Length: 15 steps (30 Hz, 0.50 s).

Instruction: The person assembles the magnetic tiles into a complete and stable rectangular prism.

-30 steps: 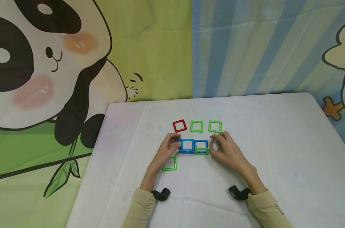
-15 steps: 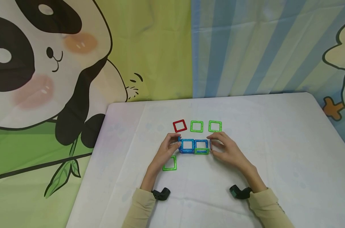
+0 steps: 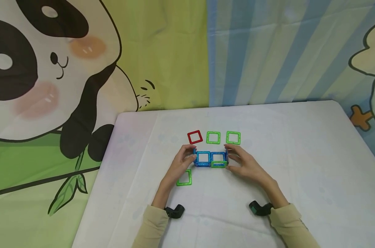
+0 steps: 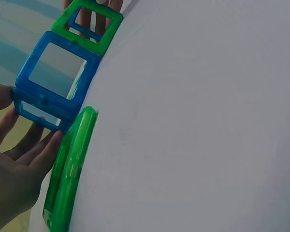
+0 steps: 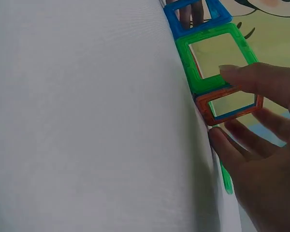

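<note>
A low box of joined blue and green square frames point(image 3: 210, 159) sits on the desk point(image 3: 293, 155) between the two hands. The left hand point(image 3: 179, 164), thumb and fingers parted, grips its left end; the right hand point(image 3: 249, 165), similarly parted, pinches an orange frame point(image 5: 206, 109) at the right end. Behind lie a red frame point(image 3: 196, 142) and two green frames point(image 3: 213, 143); a nearer green frame point(image 3: 184, 184) lies just beside the left hand. Half a second ago the orange frame stood slightly off the box; now it meets it. White cloth covers the desk, before a panda-print hanging point(image 3: 169, 51) and blue stripes point(image 3: 240, 51).
</note>
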Tool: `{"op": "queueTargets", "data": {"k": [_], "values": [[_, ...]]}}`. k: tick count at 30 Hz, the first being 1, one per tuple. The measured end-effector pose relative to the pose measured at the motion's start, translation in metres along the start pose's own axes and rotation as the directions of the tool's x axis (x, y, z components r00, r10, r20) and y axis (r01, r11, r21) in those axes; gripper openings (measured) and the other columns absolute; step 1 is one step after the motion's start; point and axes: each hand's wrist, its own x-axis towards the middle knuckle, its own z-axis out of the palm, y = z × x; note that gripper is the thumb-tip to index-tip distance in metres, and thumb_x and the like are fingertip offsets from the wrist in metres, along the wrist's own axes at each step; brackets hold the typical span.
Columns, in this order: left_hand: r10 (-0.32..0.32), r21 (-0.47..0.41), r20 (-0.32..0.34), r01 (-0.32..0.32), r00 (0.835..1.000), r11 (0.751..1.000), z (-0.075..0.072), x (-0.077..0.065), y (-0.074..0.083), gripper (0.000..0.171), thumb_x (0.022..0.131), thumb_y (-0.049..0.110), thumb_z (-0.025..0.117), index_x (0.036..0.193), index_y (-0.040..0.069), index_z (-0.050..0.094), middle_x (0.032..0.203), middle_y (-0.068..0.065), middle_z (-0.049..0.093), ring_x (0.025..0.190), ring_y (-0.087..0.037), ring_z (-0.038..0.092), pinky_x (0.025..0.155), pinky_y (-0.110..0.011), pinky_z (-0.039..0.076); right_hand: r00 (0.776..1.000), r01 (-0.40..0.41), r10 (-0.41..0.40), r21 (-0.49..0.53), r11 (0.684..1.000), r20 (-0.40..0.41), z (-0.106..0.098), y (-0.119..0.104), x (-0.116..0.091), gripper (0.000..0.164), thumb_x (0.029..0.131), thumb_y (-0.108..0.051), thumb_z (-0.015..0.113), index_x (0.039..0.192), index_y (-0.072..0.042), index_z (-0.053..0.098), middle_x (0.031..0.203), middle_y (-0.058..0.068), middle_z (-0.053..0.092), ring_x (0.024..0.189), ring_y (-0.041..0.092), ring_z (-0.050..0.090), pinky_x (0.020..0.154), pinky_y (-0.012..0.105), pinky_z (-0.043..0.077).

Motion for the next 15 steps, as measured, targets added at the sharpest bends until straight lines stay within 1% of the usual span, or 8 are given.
{"op": "queueTargets", "data": {"k": [3, 4, 6, 8, 11, 13, 15], "values": [[-0.030, 0.015, -0.009, 0.030, 1.000, 0.999, 0.000, -0.003, 0.003, 0.049, 0.105, 0.032, 0.059, 0.151, 0.021, 0.046, 0.151, -0.004, 0.052, 0.144, -0.022, 0.048, 0.117, -0.048, 0.043, 0.998, -0.054, 0.055, -0.047, 0.997, 0.029, 0.003, 0.001, -0.001, 0.085, 0.085, 0.002, 0.077, 0.158, -0.004, 0.032, 0.157, 0.023, 0.043, 0.140, 0.043, 0.051, 0.112, 0.049, 0.044], [-0.038, 0.025, -0.019, 0.038, 0.999, 0.999, 0.001, -0.004, 0.003, 0.051, 0.104, 0.035, 0.060, 0.151, 0.021, 0.045, 0.150, -0.004, 0.053, 0.143, -0.022, 0.048, 0.116, -0.047, 0.044, 0.998, -0.060, 0.062, -0.054, 0.997, 0.033, 0.003, 0.001, -0.001, 0.086, 0.085, 0.001, 0.078, 0.158, -0.005, 0.032, 0.157, 0.022, 0.043, 0.139, 0.043, 0.051, 0.113, 0.049, 0.044], [-0.058, 0.034, -0.044, 0.059, 0.997, 0.998, 0.001, -0.007, 0.005, 0.057, 0.103, 0.039, 0.061, 0.153, 0.018, 0.043, 0.149, -0.004, 0.054, 0.141, -0.023, 0.051, 0.112, -0.046, 0.048, 0.996, -0.072, 0.075, -0.058, 0.996, 0.042, 0.003, 0.001, -0.002, 0.086, 0.086, -0.002, 0.078, 0.158, -0.005, 0.032, 0.158, 0.021, 0.043, 0.139, 0.042, 0.052, 0.113, 0.050, 0.043], [-0.072, 0.033, -0.067, 0.074, 0.995, 0.997, 0.003, -0.012, 0.008, 0.059, 0.103, 0.041, 0.061, 0.152, 0.015, 0.043, 0.148, -0.007, 0.055, 0.134, -0.025, 0.056, 0.106, -0.044, 0.053, 0.996, -0.069, 0.073, -0.068, 0.995, 0.048, 0.002, 0.001, -0.002, 0.085, 0.086, -0.003, 0.079, 0.158, -0.006, 0.033, 0.159, 0.021, 0.043, 0.139, 0.042, 0.052, 0.113, 0.050, 0.043], [-0.088, 0.019, -0.081, 0.090, 0.993, 0.996, 0.004, -0.019, 0.013, 0.057, 0.105, 0.041, 0.058, 0.151, 0.011, 0.044, 0.146, -0.011, 0.055, 0.117, -0.028, 0.067, 0.097, -0.041, 0.059, 0.997, -0.063, 0.066, -0.076, 0.995, 0.049, 0.003, 0.001, -0.001, 0.083, 0.087, -0.003, 0.079, 0.157, -0.005, 0.034, 0.158, 0.021, 0.044, 0.138, 0.043, 0.052, 0.113, 0.051, 0.043], [-0.098, 0.005, -0.074, 0.099, 0.992, 0.995, 0.006, -0.023, 0.016, 0.055, 0.105, 0.042, 0.057, 0.149, 0.012, 0.045, 0.146, -0.012, 0.054, 0.108, -0.029, 0.071, 0.096, -0.041, 0.059, 0.997, -0.058, 0.062, -0.078, 0.995, 0.047, 0.004, 0.001, -0.001, 0.082, 0.087, -0.003, 0.079, 0.156, -0.004, 0.035, 0.157, 0.022, 0.044, 0.138, 0.043, 0.052, 0.113, 0.050, 0.043], [-0.097, -0.009, -0.067, 0.097, 0.993, 0.995, 0.008, -0.025, 0.018, 0.054, 0.106, 0.043, 0.055, 0.148, 0.012, 0.046, 0.146, -0.012, 0.053, 0.108, -0.030, 0.071, 0.097, -0.041, 0.058, 0.997, -0.054, 0.058, -0.072, 0.996, 0.045, 0.005, 0.001, -0.001, 0.081, 0.086, -0.002, 0.079, 0.155, -0.003, 0.036, 0.156, 0.023, 0.045, 0.138, 0.044, 0.052, 0.113, 0.050, 0.043]]}}
